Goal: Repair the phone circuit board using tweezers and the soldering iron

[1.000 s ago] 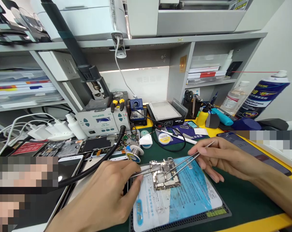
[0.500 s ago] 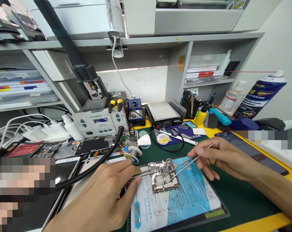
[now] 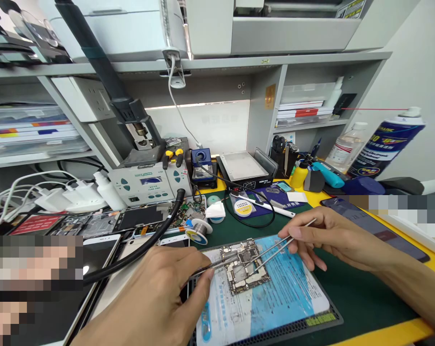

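Observation:
A phone circuit board [image 3: 251,282] with an open frame-like middle lies on a blue and white printed sheet [image 3: 289,288]. My left hand [image 3: 167,288] is closed around metal tweezers [image 3: 217,262], whose tips reach the board's upper part. In my right hand [image 3: 307,235] is a second pair of tweezers [image 3: 273,254], pinched between thumb and fingers. Its two prongs stand apart and point down at the board's middle. Whether either pair grips a part there is too small to tell.
A solder spool [image 3: 198,231] stands just beyond my left hand. The black hose [image 3: 138,254] of a hot-air station [image 3: 150,182] curves past on the left. At the back right are a spray can [image 3: 386,139] and a clear bottle [image 3: 347,146]. A dark phone [image 3: 376,228] lies at right.
The circuit board has turned slightly, its lower edge shifting down and right. My right hand's tweezers sit a little lower and further left. My left hand has moved slightly down and right.

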Motion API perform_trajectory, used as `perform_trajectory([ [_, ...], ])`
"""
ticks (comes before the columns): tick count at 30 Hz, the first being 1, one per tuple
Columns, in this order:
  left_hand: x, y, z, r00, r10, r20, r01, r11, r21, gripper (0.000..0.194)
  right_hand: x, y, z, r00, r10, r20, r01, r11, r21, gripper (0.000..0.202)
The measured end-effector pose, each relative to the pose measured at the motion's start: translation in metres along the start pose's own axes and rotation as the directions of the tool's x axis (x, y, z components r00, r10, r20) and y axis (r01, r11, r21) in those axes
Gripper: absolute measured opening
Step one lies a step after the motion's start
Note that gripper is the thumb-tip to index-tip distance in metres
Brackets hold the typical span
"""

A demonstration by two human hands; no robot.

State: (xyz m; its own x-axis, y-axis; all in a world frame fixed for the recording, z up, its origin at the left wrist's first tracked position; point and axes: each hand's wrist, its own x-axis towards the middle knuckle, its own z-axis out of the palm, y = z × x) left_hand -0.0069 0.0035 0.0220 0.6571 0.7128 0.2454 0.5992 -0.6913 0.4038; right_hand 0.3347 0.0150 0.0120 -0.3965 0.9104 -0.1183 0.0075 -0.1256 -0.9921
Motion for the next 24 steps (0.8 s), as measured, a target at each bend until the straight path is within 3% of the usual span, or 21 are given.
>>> perform_trajectory([
  [7, -0.0024, -0.0026, 0.0028, 0.999, 0.022, 0.025, -0.024, 0.996, 0.084, 0.034, -0.0007, 0.0008, -0.0025, 0.998, 0.039, 0.047, -0.04, 0.999, 0.025, 0.032],
  [11, -0.0016, -0.0051, 0.004, 0.998, 0.043, 0.037, -0.048, 0.99, 0.132, 0.033, -0.0023, 0.0005, -0.0011, 0.999, -0.006, 0.038, 0.006, 1.0, 0.011, 0.031],
  [18, -0.0018, -0.0008, -0.0008, 0.998, 0.034, 0.043, -0.034, 0.999, -0.003, 0.029, -0.0046, -0.0035, 0.0041, 0.998, -0.064, 0.027, 0.064, 0.998, -0.001, 0.027],
  [24, -0.0014, -0.0028, 0.0019, 0.996, -0.018, 0.087, 0.019, 1.0, -0.014, 0.028, -0.0032, -0.0043, 0.0042, 0.997, -0.064, 0.053, 0.064, 0.998, -0.011, 0.028],
])
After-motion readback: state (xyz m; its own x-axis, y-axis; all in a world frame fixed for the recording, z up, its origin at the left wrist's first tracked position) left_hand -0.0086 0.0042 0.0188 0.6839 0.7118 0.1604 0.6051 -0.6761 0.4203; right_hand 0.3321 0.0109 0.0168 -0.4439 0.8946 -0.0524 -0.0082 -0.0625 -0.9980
